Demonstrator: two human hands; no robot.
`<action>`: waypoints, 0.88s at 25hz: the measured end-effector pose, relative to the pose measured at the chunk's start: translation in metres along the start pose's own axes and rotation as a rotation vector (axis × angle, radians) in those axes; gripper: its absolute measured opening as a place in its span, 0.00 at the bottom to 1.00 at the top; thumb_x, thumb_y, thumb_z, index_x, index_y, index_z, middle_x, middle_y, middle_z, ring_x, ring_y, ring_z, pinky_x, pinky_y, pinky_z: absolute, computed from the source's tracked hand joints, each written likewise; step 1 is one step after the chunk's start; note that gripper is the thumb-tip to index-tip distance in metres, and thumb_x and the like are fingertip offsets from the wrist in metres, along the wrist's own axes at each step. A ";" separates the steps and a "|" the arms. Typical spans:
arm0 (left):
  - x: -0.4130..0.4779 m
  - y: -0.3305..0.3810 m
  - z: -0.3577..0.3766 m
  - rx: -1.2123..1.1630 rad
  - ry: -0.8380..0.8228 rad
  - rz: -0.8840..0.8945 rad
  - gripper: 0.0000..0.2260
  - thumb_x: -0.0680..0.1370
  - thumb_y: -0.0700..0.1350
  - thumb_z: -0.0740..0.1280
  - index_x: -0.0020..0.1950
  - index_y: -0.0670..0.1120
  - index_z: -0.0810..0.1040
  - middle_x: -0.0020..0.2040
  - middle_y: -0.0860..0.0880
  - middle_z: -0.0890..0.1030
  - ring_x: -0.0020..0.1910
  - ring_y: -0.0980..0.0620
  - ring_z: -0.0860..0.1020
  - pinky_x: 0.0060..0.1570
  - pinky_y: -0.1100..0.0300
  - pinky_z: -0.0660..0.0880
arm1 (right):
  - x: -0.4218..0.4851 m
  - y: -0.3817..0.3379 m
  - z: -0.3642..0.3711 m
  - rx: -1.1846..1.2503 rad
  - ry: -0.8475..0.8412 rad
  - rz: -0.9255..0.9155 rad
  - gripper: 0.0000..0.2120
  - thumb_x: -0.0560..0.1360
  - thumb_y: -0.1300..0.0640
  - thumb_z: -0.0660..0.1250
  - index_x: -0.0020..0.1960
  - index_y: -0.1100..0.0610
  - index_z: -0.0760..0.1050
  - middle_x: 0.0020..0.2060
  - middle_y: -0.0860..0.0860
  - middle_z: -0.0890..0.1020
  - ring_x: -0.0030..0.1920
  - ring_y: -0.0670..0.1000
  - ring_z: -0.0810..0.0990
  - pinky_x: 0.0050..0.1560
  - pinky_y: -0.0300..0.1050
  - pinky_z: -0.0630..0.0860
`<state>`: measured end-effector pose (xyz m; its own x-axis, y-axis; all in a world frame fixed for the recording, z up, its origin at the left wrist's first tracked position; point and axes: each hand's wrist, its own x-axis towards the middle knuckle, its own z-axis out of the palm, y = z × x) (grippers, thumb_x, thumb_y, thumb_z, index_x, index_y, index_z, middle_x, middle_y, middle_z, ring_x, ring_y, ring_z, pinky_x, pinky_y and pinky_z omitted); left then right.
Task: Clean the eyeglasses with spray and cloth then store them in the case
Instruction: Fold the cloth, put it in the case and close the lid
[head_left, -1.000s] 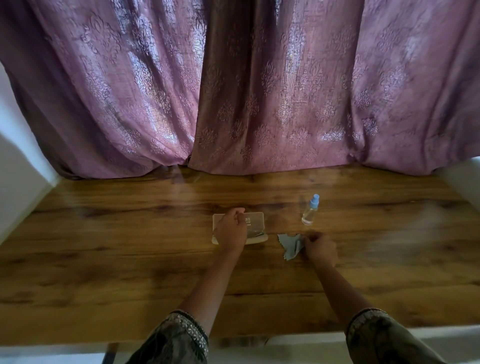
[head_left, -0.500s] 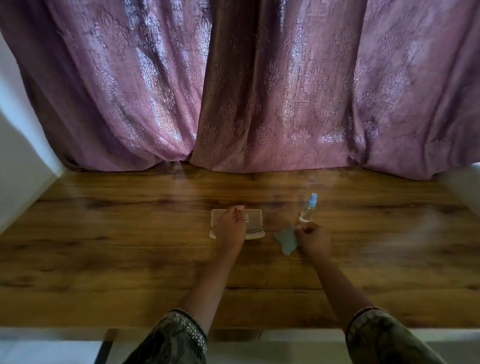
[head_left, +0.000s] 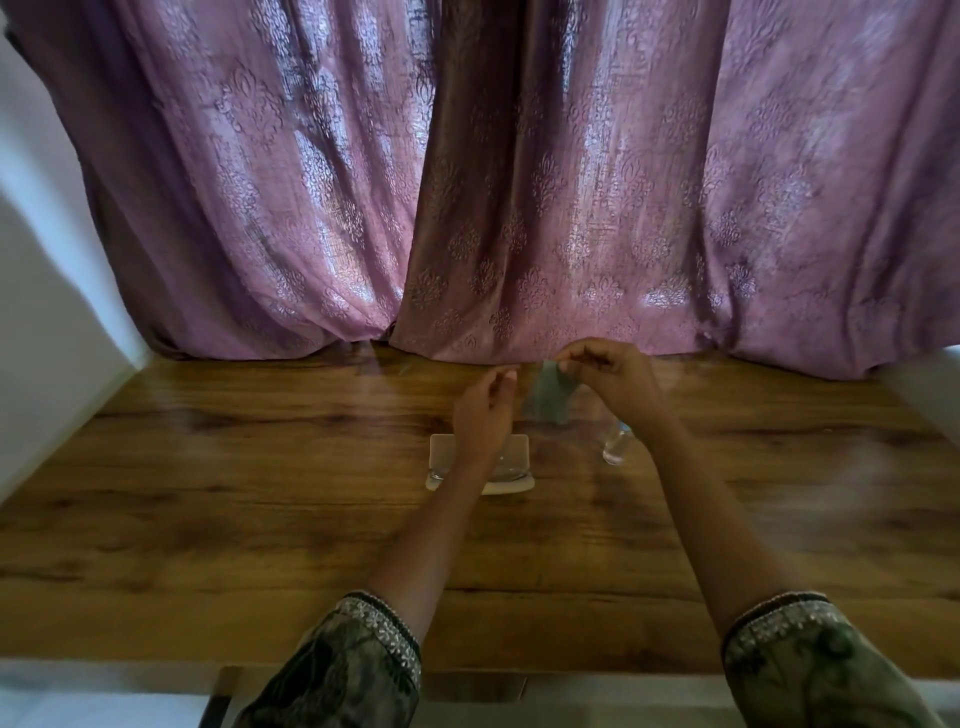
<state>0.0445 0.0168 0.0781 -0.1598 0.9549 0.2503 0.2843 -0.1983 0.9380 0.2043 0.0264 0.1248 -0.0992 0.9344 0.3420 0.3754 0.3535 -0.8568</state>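
My right hand (head_left: 610, 376) is raised above the table and pinches the top of the pale blue-green cloth (head_left: 550, 397), which hangs down from its fingers. Just left of the cloth hovers my left hand (head_left: 485, 410), fingers loosely curled; blur hides whether they touch the cloth. Below my left wrist the beige case (head_left: 519, 449) lies open on the wooden table (head_left: 260, 519). The eyeglasses (head_left: 506, 472) lie in it, with only their clear lenses showing. The small clear spray bottle (head_left: 615, 449) stands to the right of the case, its top hidden behind my right forearm.
Purple patterned curtains (head_left: 519, 182) hang along the table's far edge, close behind my hands. White walls (head_left: 47, 312) close in at the left and at the far right. The table's near edge runs just past my sleeves.
My right hand has lifted the cloth off the table, up and away from me. My left hand has left the case and risen beside the cloth. The camera has tilted.
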 end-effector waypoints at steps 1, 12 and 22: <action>0.003 0.004 -0.001 -0.039 -0.005 0.002 0.13 0.80 0.49 0.58 0.54 0.44 0.79 0.46 0.48 0.81 0.46 0.51 0.77 0.47 0.57 0.72 | 0.003 -0.008 -0.002 -0.040 -0.016 -0.054 0.10 0.71 0.64 0.70 0.42 0.49 0.79 0.39 0.47 0.80 0.42 0.47 0.78 0.48 0.35 0.73; 0.015 0.060 -0.013 -0.412 -0.265 0.097 0.13 0.81 0.47 0.55 0.48 0.47 0.79 0.42 0.52 0.80 0.42 0.64 0.78 0.45 0.71 0.73 | 0.018 -0.051 -0.013 -0.065 0.013 -0.230 0.08 0.74 0.62 0.66 0.41 0.50 0.77 0.41 0.43 0.77 0.43 0.44 0.76 0.46 0.40 0.71; 0.021 0.058 -0.014 -0.426 -0.283 0.043 0.04 0.77 0.43 0.65 0.45 0.47 0.80 0.40 0.50 0.83 0.43 0.51 0.80 0.50 0.55 0.76 | 0.021 -0.058 -0.016 -0.138 0.153 -0.104 0.05 0.78 0.61 0.58 0.46 0.56 0.71 0.25 0.49 0.68 0.21 0.40 0.64 0.23 0.31 0.59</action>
<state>0.0447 0.0227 0.1416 0.1223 0.9548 0.2710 -0.1347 -0.2546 0.9576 0.1953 0.0250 0.1876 -0.0070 0.8718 0.4897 0.4941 0.4288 -0.7563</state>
